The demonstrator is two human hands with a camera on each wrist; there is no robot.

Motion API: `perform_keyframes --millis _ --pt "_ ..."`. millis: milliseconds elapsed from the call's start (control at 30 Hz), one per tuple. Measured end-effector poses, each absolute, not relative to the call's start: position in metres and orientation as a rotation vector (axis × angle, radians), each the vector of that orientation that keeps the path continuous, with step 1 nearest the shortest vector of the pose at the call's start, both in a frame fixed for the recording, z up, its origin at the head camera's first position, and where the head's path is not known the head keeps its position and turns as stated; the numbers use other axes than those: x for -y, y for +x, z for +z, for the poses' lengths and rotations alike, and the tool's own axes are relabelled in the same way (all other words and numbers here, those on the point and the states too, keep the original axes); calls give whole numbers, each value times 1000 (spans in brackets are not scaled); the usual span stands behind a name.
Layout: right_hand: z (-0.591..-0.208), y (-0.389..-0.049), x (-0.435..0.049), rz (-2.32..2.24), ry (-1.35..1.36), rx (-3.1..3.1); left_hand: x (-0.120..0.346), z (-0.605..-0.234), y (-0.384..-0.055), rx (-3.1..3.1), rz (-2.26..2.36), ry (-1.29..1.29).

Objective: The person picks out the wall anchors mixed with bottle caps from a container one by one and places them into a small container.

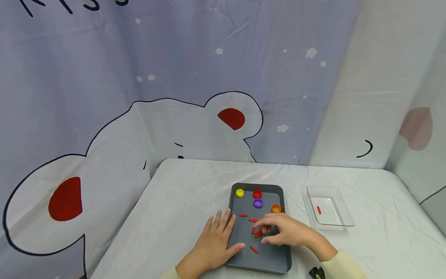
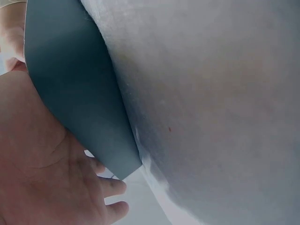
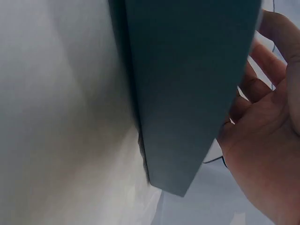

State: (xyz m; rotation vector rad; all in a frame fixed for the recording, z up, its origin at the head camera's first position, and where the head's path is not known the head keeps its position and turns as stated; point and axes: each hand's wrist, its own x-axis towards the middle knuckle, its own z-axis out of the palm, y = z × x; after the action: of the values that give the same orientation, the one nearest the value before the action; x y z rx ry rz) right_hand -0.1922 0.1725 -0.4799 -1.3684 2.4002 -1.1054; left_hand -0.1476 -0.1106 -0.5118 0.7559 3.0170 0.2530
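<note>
A dark grey tray (image 1: 240,255) lies on the cloth-covered table in the head view, and its side wall (image 2: 70,70) crosses the left wrist view. Several short red sticks (image 1: 254,249) are scattered over its middle and lower part. My left hand (image 1: 217,242) spreads its fingers along the tray's left edge, thumb reaching over the rim. Above the sticks is my right hand (image 1: 283,230), fingers bent and thumb apart from them, with nothing seen between. Its fingertips are close to a little group of red sticks (image 1: 258,234). In the right wrist view the tray wall hides part of the fingers.
Four-coloured small round cups stand toward the tray's far end: yellow (image 1: 239,193), red (image 1: 257,193), purple (image 1: 258,203) and orange (image 1: 276,208). Right of the tray is a clear plastic box (image 1: 334,224) with one red stick (image 1: 318,210) inside. A printed curtain (image 1: 195,58) hangs behind the table.
</note>
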Motion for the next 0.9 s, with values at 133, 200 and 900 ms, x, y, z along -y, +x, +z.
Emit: perform_keyframes --millis 133,200,900 --pt "-482 -194 -166 -1051 -1375 -2352 110 -509 -148 -2989 249 743" --pt "-484 -195 -163 -1022 -1376 -2330 110 -507 -147 -2979 250 741" --pt "-491 -198 -149 -647 -1412 -2431 112 -513 -148 -3001 264 774"
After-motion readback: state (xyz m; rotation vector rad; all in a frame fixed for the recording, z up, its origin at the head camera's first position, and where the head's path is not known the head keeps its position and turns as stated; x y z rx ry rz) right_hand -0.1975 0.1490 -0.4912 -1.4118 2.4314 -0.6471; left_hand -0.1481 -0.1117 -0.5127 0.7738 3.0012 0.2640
